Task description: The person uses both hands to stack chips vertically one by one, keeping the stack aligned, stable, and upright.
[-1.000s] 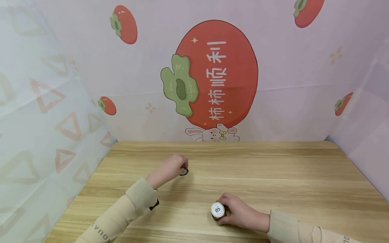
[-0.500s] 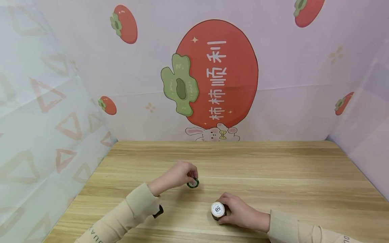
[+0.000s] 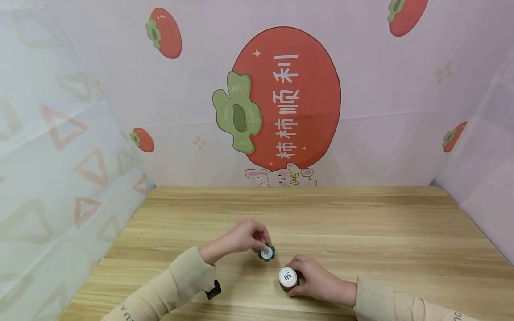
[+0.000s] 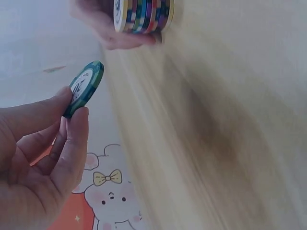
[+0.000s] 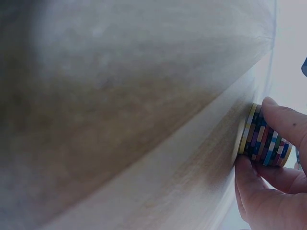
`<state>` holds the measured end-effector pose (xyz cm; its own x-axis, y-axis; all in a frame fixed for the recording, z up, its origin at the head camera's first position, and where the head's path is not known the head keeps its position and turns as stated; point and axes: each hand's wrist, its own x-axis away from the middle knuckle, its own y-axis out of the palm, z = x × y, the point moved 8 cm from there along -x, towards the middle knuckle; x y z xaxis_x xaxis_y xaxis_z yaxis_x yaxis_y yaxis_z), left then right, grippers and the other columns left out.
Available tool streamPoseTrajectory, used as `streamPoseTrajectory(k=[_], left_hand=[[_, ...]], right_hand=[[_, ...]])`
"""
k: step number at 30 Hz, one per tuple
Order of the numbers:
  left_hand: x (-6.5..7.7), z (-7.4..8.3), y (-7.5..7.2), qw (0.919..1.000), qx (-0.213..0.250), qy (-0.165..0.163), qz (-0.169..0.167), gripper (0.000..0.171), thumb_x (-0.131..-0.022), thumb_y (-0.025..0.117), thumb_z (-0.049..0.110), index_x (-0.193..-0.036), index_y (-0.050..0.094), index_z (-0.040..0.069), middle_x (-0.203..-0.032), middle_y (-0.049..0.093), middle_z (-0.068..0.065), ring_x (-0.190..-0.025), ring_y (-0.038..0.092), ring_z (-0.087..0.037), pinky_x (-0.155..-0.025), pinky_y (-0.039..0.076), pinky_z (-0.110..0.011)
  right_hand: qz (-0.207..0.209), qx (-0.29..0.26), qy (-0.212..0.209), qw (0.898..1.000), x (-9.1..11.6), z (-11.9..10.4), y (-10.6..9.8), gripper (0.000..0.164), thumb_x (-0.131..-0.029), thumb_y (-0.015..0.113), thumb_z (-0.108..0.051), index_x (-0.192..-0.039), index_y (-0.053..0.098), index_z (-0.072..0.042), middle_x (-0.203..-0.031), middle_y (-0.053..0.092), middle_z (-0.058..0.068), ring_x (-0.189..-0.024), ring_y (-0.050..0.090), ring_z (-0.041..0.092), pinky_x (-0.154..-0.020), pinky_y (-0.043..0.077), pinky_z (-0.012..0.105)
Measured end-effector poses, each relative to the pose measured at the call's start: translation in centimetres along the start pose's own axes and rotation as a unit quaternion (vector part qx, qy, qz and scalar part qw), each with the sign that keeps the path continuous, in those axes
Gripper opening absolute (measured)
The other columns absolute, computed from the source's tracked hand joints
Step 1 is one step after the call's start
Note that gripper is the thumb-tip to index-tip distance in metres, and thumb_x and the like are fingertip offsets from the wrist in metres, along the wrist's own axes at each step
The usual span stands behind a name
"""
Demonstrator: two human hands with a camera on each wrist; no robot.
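My left hand (image 3: 250,236) pinches a green poker chip (image 3: 267,253) between thumb and fingers, its white numbered centre facing up toward the head camera. The left wrist view shows this green chip (image 4: 85,88) held by its edge, above the table. Just to the right, my right hand (image 3: 317,281) grips a stack of poker chips (image 3: 288,277) standing on the table. A white face marked 50 tops the stack. In the right wrist view the chip stack (image 5: 265,136) shows several layers of mixed colours, with thumb and fingers around its sides.
Both hands work over a wood-grain table (image 3: 361,218). Behind it rises a printed backdrop (image 3: 373,147) with persimmons and a rabbit, and pale side sheets (image 3: 44,178) flank the table. A dark strap (image 3: 213,290) shows at the left cuff.
My left hand has come right and nearer with the green chip, from the far left-middle of the table to close beside the stack. The right hand and the stack have stayed put.
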<state>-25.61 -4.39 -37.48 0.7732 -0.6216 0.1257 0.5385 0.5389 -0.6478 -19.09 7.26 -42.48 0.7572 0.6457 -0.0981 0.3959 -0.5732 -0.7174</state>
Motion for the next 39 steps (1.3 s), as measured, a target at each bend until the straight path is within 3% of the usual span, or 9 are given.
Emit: streamPoseTrajectory(k=[10, 19, 28, 39], left_hand=[[0.3, -0.5, 1.8, 0.994, 0.098, -0.041, -0.026, 0.007, -0.077, 0.067, -0.003, -0.083, 0.064, -0.005, -0.071, 0.061, -0.004, -0.062, 0.054, -0.008, -0.058, 0.053, -0.028], [0.5, -0.9, 3.3, 0.9851, 0.156, -0.062, -0.037, 0.009, -0.078, 0.065, -0.005, -0.086, 0.064, -0.009, -0.071, 0.062, -0.006, -0.059, 0.056, -0.009, -0.06, 0.053, -0.03], [0.6, -1.1, 4.5, 0.9794, 0.187, -0.063, -0.043, 0.01, -0.077, 0.063, -0.009, -0.087, 0.064, -0.012, -0.073, 0.065, -0.013, -0.058, 0.057, -0.009, -0.058, 0.053, -0.028], [0.3, -0.7, 5.2, 0.9849, 0.159, -0.065, -0.02, 0.009, -0.074, 0.068, -0.006, -0.082, 0.066, -0.009, -0.071, 0.066, -0.013, -0.054, 0.056, -0.007, -0.058, 0.053, -0.03]], right_hand=[[0.005, -0.004, -0.003, 1.0, 0.1, -0.2, -0.1, 0.037, -0.068, 0.08, -0.023, -0.098, 0.063, -0.009, -0.09, 0.051, -0.011, -0.081, 0.048, 0.0, -0.073, 0.044, 0.021], [0.008, -0.002, -0.006, 1.0, 0.0, -0.3, -0.1, 0.036, -0.067, 0.08, -0.021, -0.096, 0.063, -0.008, -0.089, 0.051, -0.011, -0.08, 0.047, 0.0, -0.071, 0.044, 0.02], [0.012, -0.002, -0.011, 1.0, 0.0, -0.3, -0.1, 0.034, -0.068, 0.08, -0.023, -0.094, 0.063, -0.011, -0.09, 0.051, -0.01, -0.08, 0.047, 0.0, -0.071, 0.044, 0.02], [0.017, 0.01, -0.016, 1.0, 0.1, -0.3, -0.1, 0.034, -0.068, 0.079, -0.022, -0.095, 0.062, -0.01, -0.091, 0.052, -0.01, -0.082, 0.048, 0.0, -0.073, 0.045, 0.02]])
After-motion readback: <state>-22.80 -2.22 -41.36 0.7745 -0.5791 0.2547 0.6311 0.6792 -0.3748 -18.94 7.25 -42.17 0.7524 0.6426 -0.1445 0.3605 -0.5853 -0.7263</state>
